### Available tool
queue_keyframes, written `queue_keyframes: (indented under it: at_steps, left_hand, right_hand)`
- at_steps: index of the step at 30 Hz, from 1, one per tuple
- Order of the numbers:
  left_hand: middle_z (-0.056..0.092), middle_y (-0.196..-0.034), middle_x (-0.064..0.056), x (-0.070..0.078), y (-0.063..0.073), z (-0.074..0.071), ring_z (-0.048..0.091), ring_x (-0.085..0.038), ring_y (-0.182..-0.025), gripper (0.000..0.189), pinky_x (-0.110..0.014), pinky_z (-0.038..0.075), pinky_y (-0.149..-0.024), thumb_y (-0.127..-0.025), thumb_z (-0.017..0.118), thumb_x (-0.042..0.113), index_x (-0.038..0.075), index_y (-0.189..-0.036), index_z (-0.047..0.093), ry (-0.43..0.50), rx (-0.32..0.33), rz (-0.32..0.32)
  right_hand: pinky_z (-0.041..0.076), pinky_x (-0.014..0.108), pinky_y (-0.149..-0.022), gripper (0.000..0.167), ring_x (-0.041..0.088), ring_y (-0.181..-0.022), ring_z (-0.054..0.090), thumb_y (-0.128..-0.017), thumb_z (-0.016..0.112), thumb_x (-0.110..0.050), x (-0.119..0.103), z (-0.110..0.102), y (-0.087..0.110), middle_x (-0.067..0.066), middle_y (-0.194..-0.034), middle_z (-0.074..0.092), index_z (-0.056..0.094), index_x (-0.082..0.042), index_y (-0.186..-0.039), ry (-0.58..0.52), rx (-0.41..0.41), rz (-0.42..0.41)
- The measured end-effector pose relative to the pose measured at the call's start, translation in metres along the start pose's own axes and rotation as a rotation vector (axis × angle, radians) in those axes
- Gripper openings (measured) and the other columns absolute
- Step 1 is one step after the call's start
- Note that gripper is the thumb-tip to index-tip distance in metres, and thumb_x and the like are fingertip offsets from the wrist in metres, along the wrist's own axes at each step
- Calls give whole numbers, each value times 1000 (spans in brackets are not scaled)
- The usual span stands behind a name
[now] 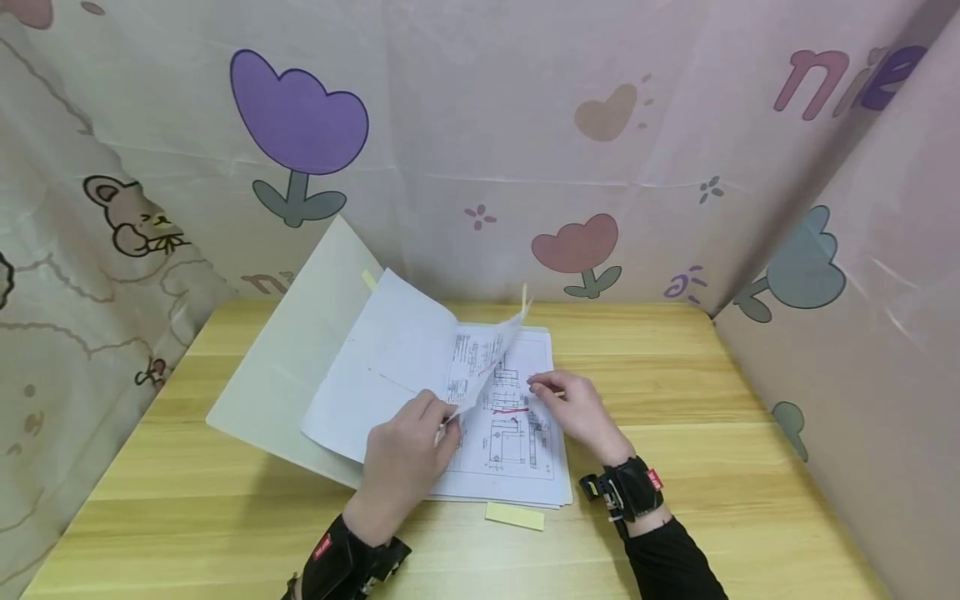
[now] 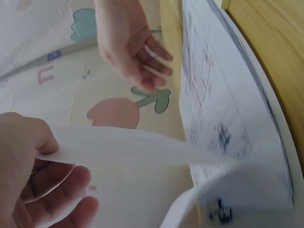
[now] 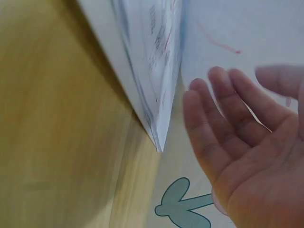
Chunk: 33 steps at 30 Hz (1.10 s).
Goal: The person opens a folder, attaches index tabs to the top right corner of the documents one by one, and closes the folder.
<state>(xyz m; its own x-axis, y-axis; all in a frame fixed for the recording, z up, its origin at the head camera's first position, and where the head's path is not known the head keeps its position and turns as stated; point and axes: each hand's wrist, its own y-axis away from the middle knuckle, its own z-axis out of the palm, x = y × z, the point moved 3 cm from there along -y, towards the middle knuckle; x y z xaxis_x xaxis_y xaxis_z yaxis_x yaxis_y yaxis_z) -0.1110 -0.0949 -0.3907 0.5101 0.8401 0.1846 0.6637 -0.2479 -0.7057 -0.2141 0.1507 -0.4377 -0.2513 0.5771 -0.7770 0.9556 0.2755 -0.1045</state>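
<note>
One lifted sheet (image 2: 109, 145) is pinched at its edge by the left hand (image 1: 408, 447), at 8 o'clock of the stack of drawings (image 1: 517, 427) on the bench (image 1: 645, 346). The right hand (image 1: 573, 407), at 3 o'clock, has loose fingers, with nothing visibly grasped. Held only at one edge, the thin sheet could crease or tear if pulled hard. The turned pages (image 1: 401, 329), at 10 o'clock, could slide back, since the cover (image 1: 281, 375) behind them looks tilted. How many pages are turned is hard to tell; the lettering is too small to read, and the left wrist view cuts off its own hand.
</note>
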Motion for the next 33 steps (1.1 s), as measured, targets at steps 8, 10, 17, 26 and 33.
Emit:
queue_keyframes:
  at_steps: [8, 10, 17, 26, 33]
  left_hand:
    - [68, -85, -11, -16, 9, -21, 62, -17, -58, 23, -24, 45, -38, -85, 72, 5, -5, -105, 67, -32, 72, -71]
    - [70, -87, -14, -18, 11, -25, 63, -21, -59, 30, -27, 45, -37, -85, 71, 5, -7, -112, 65, -48, 75, -94]
    - [58, -91, -11, -24, 18, -36, 47, -11, -54, 44, -18, 33, -37, -80, 73, -6, -5, -122, 61, -66, 6, -174]
    - [58, -110, -20, -32, 30, -40, 47, -16, -58, 64, -18, 27, -38, -76, 74, -15, -4, -137, 56, -165, -151, -210]
    - [57, -122, -23, -36, 36, -33, 53, -26, -75, 65, -27, 36, -51, -84, 80, -2, 3, -145, 57, -384, -336, -147]
  right_hand:
    - [58, 38, -89, 19, 19, -98, 67, -98, 71, -14, 2, 7, 2, 7, -111, 70, 75, -4, -113, 126, -105, -45]
    - [58, 39, -90, 17, 20, -100, 67, -97, 72, -13, 3, 8, 3, 6, -111, 70, 76, -6, -111, 150, -114, -58]
    - [55, 46, -96, 19, 27, -109, 65, -97, 73, -16, 5, 12, 3, 9, -116, 70, 76, -6, -113, 217, -133, -91]
    - [52, 49, -101, 24, 31, -117, 63, -97, 72, -19, 2, 12, 5, 11, -123, 69, 76, -6, -116, 243, -156, -75]
    - [52, 48, -101, 24, 30, -118, 62, -98, 72, -20, 3, 12, 6, 11, -124, 68, 75, -6, -117, 266, -158, -82]
